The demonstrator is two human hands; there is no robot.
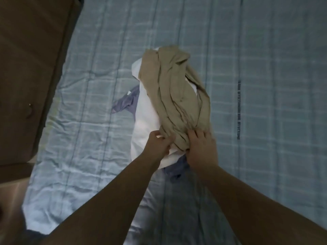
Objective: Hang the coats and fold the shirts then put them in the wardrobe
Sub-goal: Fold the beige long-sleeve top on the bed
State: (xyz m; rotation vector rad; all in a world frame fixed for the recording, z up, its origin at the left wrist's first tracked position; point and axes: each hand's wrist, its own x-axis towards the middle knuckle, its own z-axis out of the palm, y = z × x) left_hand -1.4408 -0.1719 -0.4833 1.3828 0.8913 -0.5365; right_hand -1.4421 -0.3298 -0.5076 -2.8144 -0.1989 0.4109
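At the far left stood a brown wooden piece with a small knob (30, 110), likely the wardrobe (26, 68), hard against the edge of the bed (79, 121), whose pale blue checked cover ran across the whole scene. Towards the middle of the bed lay a small heap of clothes: a bluish-purple garment (124, 103) poked out on the left at the bottom of the heap, a white garment (145, 119) lay over it, and a crumpled tan garment (177, 92) sat on top, stretching from the near end of the heap to the far end. The person's left hand (159, 144) had its fingers curled in at the near end of the heap, seemingly pinching tan cloth where it met the white, though the exact hold was hard to make out. Just to its right, the right hand (201, 147) gripped the bunched near end of the tan garment, fingers bent into the folds. Nothing looked folded or hung yet, so I judged this the sorting stage, with the top piece being taken from the heap. The next move would call for lifting the tan garment clear without dragging the white one along, then spreading it flat on the bed to tell whether it wanted folding or a hanger.
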